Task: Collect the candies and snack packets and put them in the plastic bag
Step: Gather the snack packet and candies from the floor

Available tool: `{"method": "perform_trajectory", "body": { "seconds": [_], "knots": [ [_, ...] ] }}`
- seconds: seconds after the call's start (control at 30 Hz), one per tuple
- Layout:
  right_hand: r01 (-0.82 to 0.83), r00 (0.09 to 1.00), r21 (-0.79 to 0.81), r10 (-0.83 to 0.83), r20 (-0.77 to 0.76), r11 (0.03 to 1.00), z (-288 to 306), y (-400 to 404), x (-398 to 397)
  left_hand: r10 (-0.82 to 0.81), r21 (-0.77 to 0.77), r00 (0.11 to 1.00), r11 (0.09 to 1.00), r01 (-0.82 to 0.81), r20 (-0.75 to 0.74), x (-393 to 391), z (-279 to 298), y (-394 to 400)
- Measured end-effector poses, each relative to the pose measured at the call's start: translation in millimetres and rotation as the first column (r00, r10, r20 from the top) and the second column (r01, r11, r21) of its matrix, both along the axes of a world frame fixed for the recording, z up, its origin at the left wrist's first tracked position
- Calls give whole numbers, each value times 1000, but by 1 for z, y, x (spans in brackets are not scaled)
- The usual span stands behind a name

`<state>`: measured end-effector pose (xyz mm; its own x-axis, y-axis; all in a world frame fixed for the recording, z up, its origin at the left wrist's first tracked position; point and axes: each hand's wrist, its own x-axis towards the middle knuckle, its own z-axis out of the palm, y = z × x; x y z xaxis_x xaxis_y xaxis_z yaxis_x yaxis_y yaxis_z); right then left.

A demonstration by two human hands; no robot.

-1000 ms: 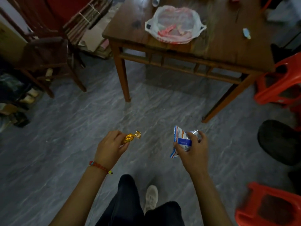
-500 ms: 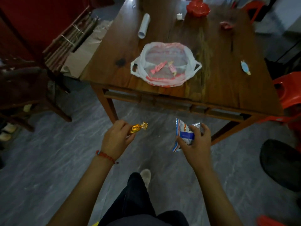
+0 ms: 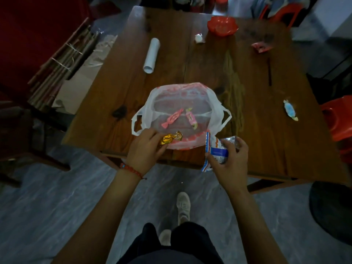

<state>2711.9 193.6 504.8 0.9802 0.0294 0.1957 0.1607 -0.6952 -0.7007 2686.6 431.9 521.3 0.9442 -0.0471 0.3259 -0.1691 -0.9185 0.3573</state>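
Wooden table (image 3: 118, 92), open white plastic bag (image 3: 213, 103) just ahead
I see left hand (image 3: 144, 149) pinching gold foil candy (image 3: 170, 138) at its near rim; right hand (image 3: 230, 159) gripping blue-white snack packet (image 3: 216, 151) beside it

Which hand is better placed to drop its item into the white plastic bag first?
Left. The left hand holds the gold foil-wrapped candy right at the white plastic bag's near rim; the right hand, gripping the blue-and-white snack packet, sits off its right corner.
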Motion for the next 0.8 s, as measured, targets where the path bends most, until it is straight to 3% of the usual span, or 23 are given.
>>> {"method": "perform_trajectory", "body": {
  "seconds": [0.37,0.8],
  "knots": [
    [-35,997,-22,33,-74,999,0,-3,113,27,84,968,996,-6,-249,108,-31,-10],
    [-51,995,-55,46,-86,997,3,31,141,77,38,982,997,-72,-172,118,-33,15]
  ]
}}
